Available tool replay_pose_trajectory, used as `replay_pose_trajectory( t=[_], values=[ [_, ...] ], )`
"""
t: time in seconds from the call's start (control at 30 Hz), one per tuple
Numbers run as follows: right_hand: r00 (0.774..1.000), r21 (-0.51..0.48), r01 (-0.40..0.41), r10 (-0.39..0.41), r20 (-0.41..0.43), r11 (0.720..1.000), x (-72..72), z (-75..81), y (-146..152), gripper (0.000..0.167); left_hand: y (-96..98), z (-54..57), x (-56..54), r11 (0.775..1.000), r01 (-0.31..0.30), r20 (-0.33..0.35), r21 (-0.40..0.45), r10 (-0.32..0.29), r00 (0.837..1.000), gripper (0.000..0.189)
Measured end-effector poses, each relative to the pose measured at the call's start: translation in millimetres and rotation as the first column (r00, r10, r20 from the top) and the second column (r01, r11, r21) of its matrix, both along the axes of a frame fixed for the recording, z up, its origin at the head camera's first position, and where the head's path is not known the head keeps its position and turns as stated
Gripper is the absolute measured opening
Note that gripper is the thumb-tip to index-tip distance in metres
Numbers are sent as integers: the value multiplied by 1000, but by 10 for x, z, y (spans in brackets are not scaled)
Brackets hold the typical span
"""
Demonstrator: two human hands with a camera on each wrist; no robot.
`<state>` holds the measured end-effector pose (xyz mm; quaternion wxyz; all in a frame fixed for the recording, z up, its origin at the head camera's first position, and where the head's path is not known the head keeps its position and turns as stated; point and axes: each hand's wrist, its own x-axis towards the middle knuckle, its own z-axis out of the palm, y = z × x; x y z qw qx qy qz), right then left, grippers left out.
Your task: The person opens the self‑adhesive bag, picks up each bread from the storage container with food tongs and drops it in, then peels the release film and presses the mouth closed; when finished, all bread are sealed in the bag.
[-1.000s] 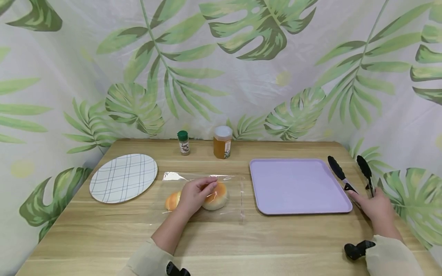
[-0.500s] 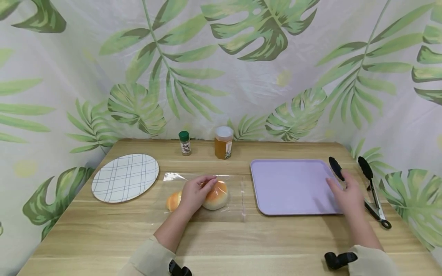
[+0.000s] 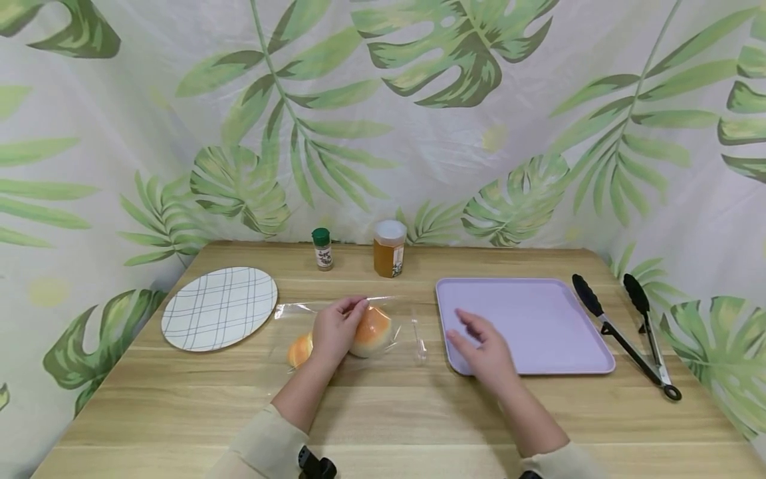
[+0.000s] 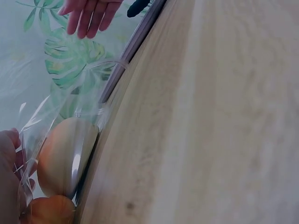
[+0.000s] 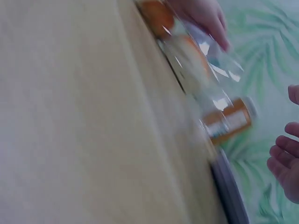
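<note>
Steadying plastic bag (image 3: 402, 324) (buns (image 3: 372, 334) inside) over surface (image 3: 419, 426) with left hand (image 3: 335, 330), fingers clamped on it; holding right hand (image 3: 487, 356) above tray (image 3: 538, 326), fingers apart; apparently preparing opening, probably requiring second grip on bag.

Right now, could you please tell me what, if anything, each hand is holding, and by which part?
The left hand pinches the clear bag by its upper film; the right hand holds nothing.
</note>
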<state>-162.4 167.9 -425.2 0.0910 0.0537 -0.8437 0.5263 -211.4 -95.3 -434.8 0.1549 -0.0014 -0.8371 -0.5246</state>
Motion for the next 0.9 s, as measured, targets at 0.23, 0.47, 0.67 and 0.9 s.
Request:
replay_pose_trajectory(
  t=[0.23, 0.47, 0.67, 0.9],
  values=[
    [974, -179, -64, 101, 204, 982, 191, -128, -485, 38, 2, 5, 8, 1000, -7, -4, -6, 7, 1000, 20],
    [884, -352, -85, 234, 405, 932, 227, -225, -686, 48, 13, 8, 66, 996, 27, -16, -81, -28, 999, 20],
    [879, -398, -32, 215, 425, 917, 175, -255, -806, 50, 36, -21, 111, 988, 70, -16, -140, -73, 997, 23],
    [898, -409, 38, 148, 414, 912, 77, -304, -923, 45, 66, -41, 165, 977, 103, -39, -188, -112, 993, 32]
  ],
)
